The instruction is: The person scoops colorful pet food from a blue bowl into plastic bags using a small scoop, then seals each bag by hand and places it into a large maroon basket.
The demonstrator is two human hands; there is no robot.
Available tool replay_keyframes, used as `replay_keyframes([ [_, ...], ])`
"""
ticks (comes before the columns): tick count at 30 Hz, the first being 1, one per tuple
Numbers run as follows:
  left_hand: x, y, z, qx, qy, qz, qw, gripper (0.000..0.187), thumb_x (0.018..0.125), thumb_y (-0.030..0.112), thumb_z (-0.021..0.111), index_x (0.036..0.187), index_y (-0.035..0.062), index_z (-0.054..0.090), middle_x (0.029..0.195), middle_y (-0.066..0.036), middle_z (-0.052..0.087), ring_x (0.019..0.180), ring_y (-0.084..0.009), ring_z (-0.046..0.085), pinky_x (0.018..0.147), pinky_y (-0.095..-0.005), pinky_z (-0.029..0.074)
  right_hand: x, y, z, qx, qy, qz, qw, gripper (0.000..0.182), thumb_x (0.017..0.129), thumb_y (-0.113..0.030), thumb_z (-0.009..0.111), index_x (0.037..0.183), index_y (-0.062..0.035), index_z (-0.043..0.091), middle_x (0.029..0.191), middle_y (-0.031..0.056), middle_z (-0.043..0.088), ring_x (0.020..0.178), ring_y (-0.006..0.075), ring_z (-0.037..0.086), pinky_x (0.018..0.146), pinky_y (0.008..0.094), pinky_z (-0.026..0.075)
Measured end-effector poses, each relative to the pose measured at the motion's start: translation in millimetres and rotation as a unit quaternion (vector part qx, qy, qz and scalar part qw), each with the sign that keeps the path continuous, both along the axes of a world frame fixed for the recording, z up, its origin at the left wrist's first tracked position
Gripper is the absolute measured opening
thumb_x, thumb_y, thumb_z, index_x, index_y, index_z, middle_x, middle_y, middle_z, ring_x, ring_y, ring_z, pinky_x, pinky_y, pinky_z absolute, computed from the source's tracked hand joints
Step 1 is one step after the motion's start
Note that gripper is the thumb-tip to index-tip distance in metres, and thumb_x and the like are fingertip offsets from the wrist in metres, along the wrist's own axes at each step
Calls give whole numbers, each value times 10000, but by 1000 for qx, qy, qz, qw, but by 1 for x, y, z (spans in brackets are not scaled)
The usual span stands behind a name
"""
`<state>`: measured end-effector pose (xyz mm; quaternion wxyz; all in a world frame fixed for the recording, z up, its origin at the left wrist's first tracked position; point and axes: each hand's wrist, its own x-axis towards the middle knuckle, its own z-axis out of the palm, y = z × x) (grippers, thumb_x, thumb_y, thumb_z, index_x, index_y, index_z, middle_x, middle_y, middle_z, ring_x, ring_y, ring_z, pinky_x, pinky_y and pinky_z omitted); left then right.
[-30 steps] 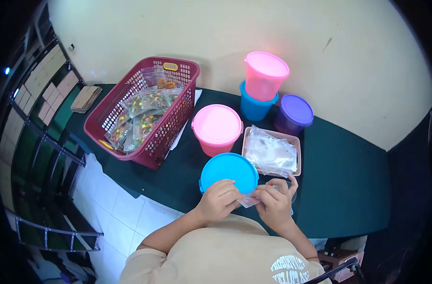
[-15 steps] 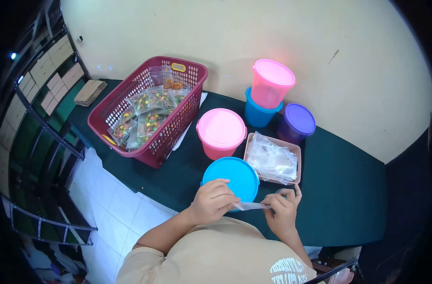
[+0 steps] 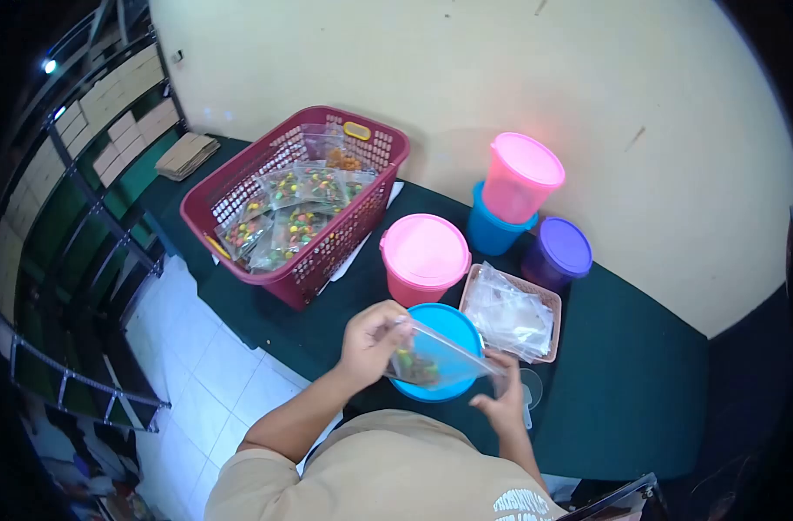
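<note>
Holding a small clear bag (image 3: 435,360) between both hands, just above the blue lid (image 3: 440,347) of the nearest tub; only the head view to go on.

Head view:
- Bag sits directly in front of the chest, raised off the tabletop (image 3: 622,382). Its long axis runs from upper left to lower right, from the left hand to the right one, top edge tilted down toward the right.
- Small coloured pieces are bunched in the lower left corner of the bag, close under the left hand.
- Left hand (image 3: 372,337): fingers curled, thumb and forefinger pinching the bag's upper left corner. It is higher and carries most of the bag.
- Right hand (image 3: 500,401): lower, near the body, fingers loosely bent, touching the bag's right end. Whether it pinches that end or only supports it, cannot tell.
- Both forearms come in from the bottom of the frame, elbows close to the torso, left wrist cocked up.
- Beside the bag: tray of empty bags (image 3: 511,311) just to the right of the blue lid, pink tub (image 3: 424,256) just behind it.
- Red basket (image 3: 296,213) with filled bags lies well apart to the left and farther back, on the left hand's side.
</note>
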<state>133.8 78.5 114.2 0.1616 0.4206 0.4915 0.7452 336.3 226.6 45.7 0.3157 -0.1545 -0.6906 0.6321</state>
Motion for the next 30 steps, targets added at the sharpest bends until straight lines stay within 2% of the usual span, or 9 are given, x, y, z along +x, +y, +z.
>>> replay_keyframes([
  [5, 6, 4, -19, 15, -327, -41, 944, 196, 976, 219, 496, 1082, 55, 505, 1020, -105, 589, 869, -201, 609, 770, -368, 514, -31, -37, -11, -42, -201, 120, 971, 921, 572, -139, 900, 1328, -18, 387, 1198, 112, 547, 1108, 223, 540, 965, 374, 432],
  [9, -28, -34, -12, -27, -265, 5, 964, 482, 991, 358, 418, 1385, 127, 265, 1392, -140, 379, 1214, -286, 487, 987, -449, 390, -50, -28, 18, -266, 32, 63, 961, 498, 781, -177, 750, 1186, -5, 516, 1084, 119, 617, 923, 211, 639, 666, 288, 546],
  [11, -51, -62, -13, -65, -308, 18, 949, 461, 995, 350, 404, 1375, 120, 278, 1379, -141, 401, 1198, -281, 504, 991, -434, 384, -59, 8, -7, -411, 194, -136, 880, 410, 860, -286, 667, 1150, -34, 525, 1007, 82, 627, 752, 162, 636, 529, 243, 526],
  [13, -70, -86, -18, -94, -313, -7, 945, 477, 994, 341, 406, 1387, 108, 267, 1385, -144, 396, 1191, -283, 508, 994, -433, 387, -86, 7, 10, -471, 193, -148, 848, 354, 884, -241, 635, 1147, -32, 524, 984, 70, 630, 645, 142, 611, 498, 225, 505],
  [16, -99, -108, -13, -131, -301, -72, 942, 521, 991, 332, 413, 1413, 81, 238, 1396, -150, 386, 1184, -290, 514, 1002, -431, 390, -127, -51, 21, -338, -39, 49, 939, 459, 817, -157, 696, 1192, -30, 464, 864, 73, 625, 620, 169, 643, 406, 239, 480],
  [23, -183, -142, 19, -146, -251, -74, 954, 552, 953, 220, 508, 1423, 51, 274, 1350, -118, 452, 1125, -244, 569, 850, -378, 547, -275, -104, 87, -226, -102, 201, 948, 722, 824, -203, 694, 1384, -51, 265, 1024, 110, 589, 643, 128, 580, 361, 248, 431],
  [25, -211, -146, 29, -83, -259, -13, 962, 550, 946, 177, 497, 1431, 55, 268, 1368, -116, 436, 1171, -236, 529, 901, -397, 506, -328, -99, 98, -211, -63, 291, 931, 708, 852, -195, 680, 1388, -27, 249, 1116, 160, 572, 756, 165, 606, 489, 275, 487],
  [28, -251, -151, 27, -4, -174, 157, 972, 563, 934, 114, 471, 1445, 48, 245, 1466, -107, 295, 1249, -218, 396, 1011, -372, 348, -385, -92, 78, -135, -114, 111, 978, 656, 878, -212, 654, 1369, -18, 266, 1130, 157, 563, 821, 174, 596, 635, 292, 498],
  [30, -261, -157, 26, -10, -153, 223, 963, 578, 913, 83, 468, 1439, 22, 235, 1475, -120, 268, 1284, -236, 361, 1032, -357, 317, -384, -86, 67, 3, 21, 9, 1000, 587, 892, -198, 634, 1337, -20, 293, 1133, 141, 565, 910, 174, 569, 756, 300, 468],
])
